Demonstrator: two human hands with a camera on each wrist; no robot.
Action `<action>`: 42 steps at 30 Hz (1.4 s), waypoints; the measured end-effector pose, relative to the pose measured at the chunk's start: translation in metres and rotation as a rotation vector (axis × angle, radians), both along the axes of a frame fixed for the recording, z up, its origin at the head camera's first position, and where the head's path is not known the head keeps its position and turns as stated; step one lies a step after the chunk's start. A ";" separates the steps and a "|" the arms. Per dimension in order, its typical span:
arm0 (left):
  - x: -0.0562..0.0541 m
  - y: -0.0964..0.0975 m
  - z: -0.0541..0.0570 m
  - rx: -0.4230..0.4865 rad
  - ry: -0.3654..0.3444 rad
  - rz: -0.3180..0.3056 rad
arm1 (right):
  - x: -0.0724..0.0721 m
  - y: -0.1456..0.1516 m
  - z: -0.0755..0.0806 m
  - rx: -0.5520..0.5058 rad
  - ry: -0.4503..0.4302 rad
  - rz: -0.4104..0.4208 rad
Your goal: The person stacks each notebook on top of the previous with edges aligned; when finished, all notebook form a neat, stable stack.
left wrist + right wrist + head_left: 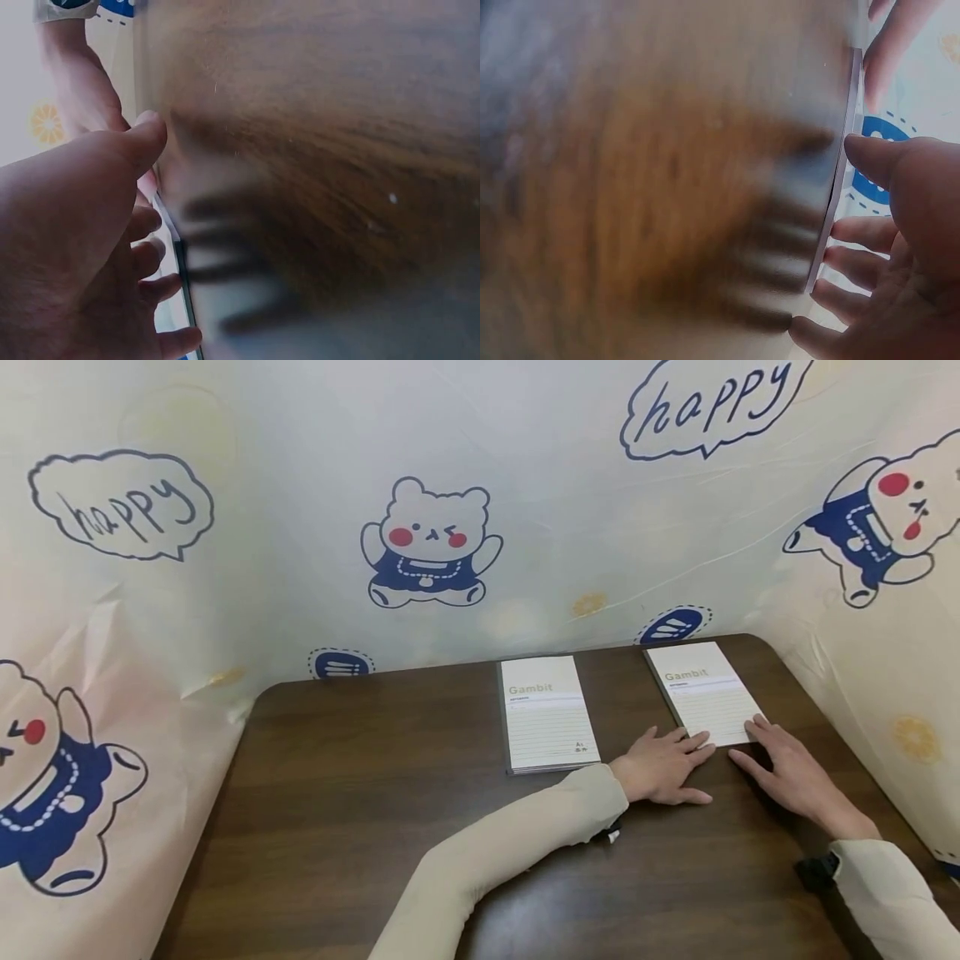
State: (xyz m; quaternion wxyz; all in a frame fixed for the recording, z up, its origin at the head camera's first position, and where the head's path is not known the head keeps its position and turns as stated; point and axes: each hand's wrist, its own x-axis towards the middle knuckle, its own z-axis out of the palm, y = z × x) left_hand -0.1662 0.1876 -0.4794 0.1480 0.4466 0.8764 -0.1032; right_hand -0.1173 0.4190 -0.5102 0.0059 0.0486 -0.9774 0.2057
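Near the table's right end lies a white notebook (701,697) with "Gambit" printed on its ruled cover. Spread fingers of my left hand (663,768) touch its lower left corner, the thumb pointing right over the table. At the lower right corner, the fingertips of my right hand (798,772) rest along the edge, fingers fairly straight. The right wrist view shows the notebook's thin edge (847,120) beside the right hand (907,240). In the left wrist view, the left hand's fingers (169,289) lie at the dark spine.
To the left, a stack of similar notebooks (551,718) lies square to the table's back edge, close to my left forearm. The brown wooden table (337,827) has rounded back corners. A sheet (300,510) printed with bears hangs behind and at both sides.
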 end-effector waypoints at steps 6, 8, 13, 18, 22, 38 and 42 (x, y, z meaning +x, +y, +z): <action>0.002 0.001 -0.004 -0.016 0.019 0.002 | 0.002 -0.002 0.001 0.007 0.012 0.008; 0.001 -0.001 -0.004 -0.019 0.024 -0.004 | 0.002 -0.003 0.001 0.011 0.012 0.007; 0.002 -0.007 -0.004 -0.014 0.017 -0.005 | 0.005 -0.008 0.000 0.021 0.005 0.016; 0.010 -0.015 -0.001 -0.016 -0.004 -0.010 | 0.013 -0.016 0.003 0.019 -0.014 0.035; 0.020 -0.024 0.004 -0.032 -0.015 -0.008 | 0.023 -0.025 0.007 0.017 -0.034 0.047; 0.050 -0.065 0.004 -0.031 -0.032 -0.036 | 0.061 -0.063 0.008 0.000 -0.092 0.056; 0.052 -0.068 0.003 -0.013 -0.046 -0.032 | 0.065 -0.066 0.008 0.001 -0.102 0.047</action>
